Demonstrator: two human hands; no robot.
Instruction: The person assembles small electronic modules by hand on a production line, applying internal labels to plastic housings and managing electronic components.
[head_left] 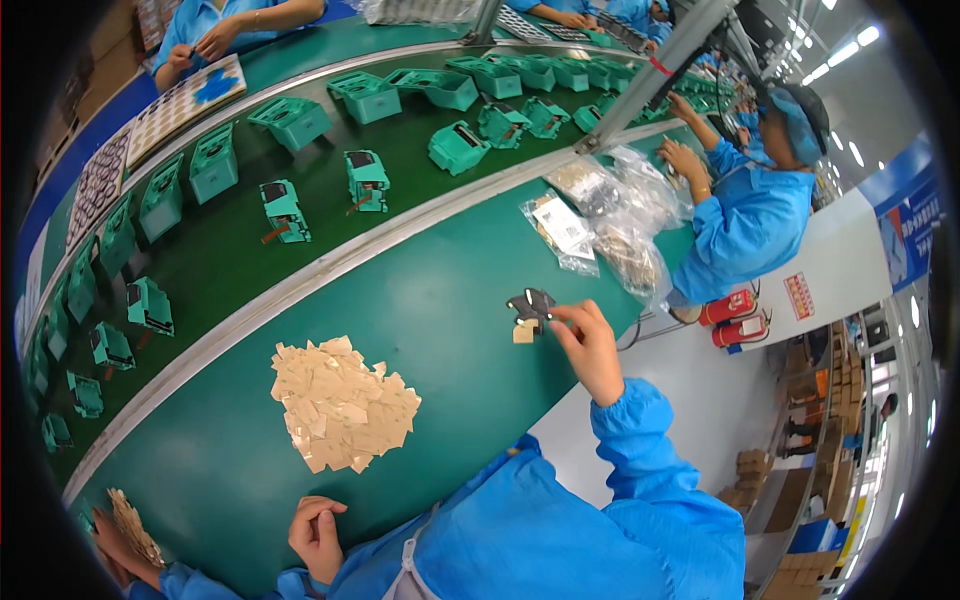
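On the green worktop lies a small heap of flat black pieces (530, 303), with a tan square (524, 332) at its near side. My right hand (592, 350) reaches to the heap's right edge, thumb and forefinger pinched at a small black piece; the fingertips partly hide it. Near the table's front edge rests my left hand (318, 535), its fingers curled in and nothing showing in them. Beyond that hand is a broad pile of tan, paper-like squares (345, 405), loosely overlapping.
A metal rail (400, 222) divides the worktop from a green belt carrying several teal plastic housings (368, 182). Clear bags of parts (625, 215) lie at the right beside a co-worker (745, 215). Another person's hand (125, 545) holds tan pieces at lower left. A slanted metal post (650, 85) rises behind.
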